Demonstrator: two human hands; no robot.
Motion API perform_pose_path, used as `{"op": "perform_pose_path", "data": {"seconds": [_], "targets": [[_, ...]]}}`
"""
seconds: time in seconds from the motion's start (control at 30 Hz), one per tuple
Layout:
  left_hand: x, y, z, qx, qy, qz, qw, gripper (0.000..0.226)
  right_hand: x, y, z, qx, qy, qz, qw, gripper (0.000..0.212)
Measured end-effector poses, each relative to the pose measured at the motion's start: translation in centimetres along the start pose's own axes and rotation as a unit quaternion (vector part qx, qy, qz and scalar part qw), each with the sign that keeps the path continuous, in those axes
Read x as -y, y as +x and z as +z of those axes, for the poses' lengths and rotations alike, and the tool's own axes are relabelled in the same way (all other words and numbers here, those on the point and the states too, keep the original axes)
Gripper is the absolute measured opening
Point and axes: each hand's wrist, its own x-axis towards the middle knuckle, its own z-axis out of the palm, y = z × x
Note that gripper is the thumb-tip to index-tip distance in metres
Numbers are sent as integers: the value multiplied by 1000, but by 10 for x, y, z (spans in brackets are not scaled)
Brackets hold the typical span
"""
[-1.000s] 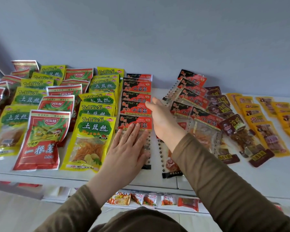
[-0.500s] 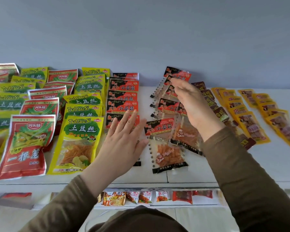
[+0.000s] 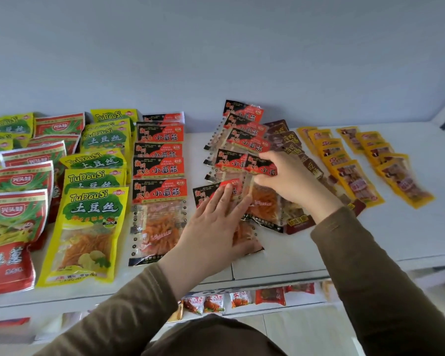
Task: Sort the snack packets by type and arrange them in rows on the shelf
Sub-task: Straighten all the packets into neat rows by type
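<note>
Snack packets lie in rows on a white shelf point(image 3: 396, 227). A straight row of black-and-red packets point(image 3: 159, 170) runs down the middle. Right of it lies a slanted, overlapping row of the same black-and-red packets point(image 3: 242, 129). My left hand point(image 3: 213, 227) presses flat, fingers straight, on the front packet point(image 3: 203, 195) of that slanted row. My right hand point(image 3: 290, 181) pinches the red top edge of another black-and-red packet point(image 3: 261, 167) just behind, with its orange contents showing below my fingers.
Yellow TuDouSi packets point(image 3: 93, 201) and red packets point(image 3: 13, 214) fill the left side. Dark brown packets point(image 3: 283, 140) lie right of my right hand, then two rows of orange-yellow packets point(image 3: 355, 176). A lower shelf holds small packets point(image 3: 239, 299). A grey wall stands behind.
My left hand moved right, off the straight row, onto the slanted row's front packet. My right hand came back from the far packets and took hold of one packet's top.
</note>
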Motion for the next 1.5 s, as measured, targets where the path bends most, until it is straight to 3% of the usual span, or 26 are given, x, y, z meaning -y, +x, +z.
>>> {"op": "perform_pose_path", "data": {"seconds": [0.07, 0.2, 0.33, 0.47, 0.57, 0.67, 0.77, 0.87, 0.93, 1.0, 1.07, 1.23, 1.37, 1.5], "targets": [[4, 1, -1, -11, 12, 1, 1000, 89, -2, -2, 6, 5, -37, -2, 999, 73], [2, 7, -5, -37, 8, 8, 999, 77, -10, 3, 8, -66, -68, 9, 995, 76], [-11, 7, -6, -116, 32, 33, 992, 55, -18, 10, 5, -88, -57, -1, 994, 59], [-17, 5, -4, -172, 40, 34, 984, 49, -21, 13, 6, -92, -64, -19, 993, 54], [-22, 3, -5, -269, -4, 48, 962, 33, -27, 13, 5, -111, -2, -18, 994, 45], [-20, 0, -10, -369, -47, 39, 928, 31, -26, 13, -2, -206, 86, -31, 974, 35], [-7, -10, -15, -417, -52, 9, 907, 24, -23, 15, -11, -248, 155, -41, 955, 29], [0, -23, -12, -372, -21, -55, 926, 24, -23, 16, -11, -215, 189, -50, 957, 27], [-3, -27, -11, -274, 2, -98, 957, 30, -21, 18, -5, -154, 257, -38, 953, 30], [-8, -28, -11, -166, 6, -130, 978, 38, -20, 18, 2, -96, 368, -3, 925, 36], [-7, -30, -14, -106, -1, -131, 986, 47, -18, 18, 9, -55, 464, 33, 884, 44], [-7, -9, -32, -80, -160, -124, 976, 72, -11, 22, 25, -50, 542, 85, 834, 47], [-23, 26, -2, -23, -73, -183, 980, 79, 1, 30, 32, -43, 551, 65, 831, 48], [-21, 34, 15, -70, -75, -184, 978, 81, 9, 39, 27, -64, 565, 67, 820, 44]]}}
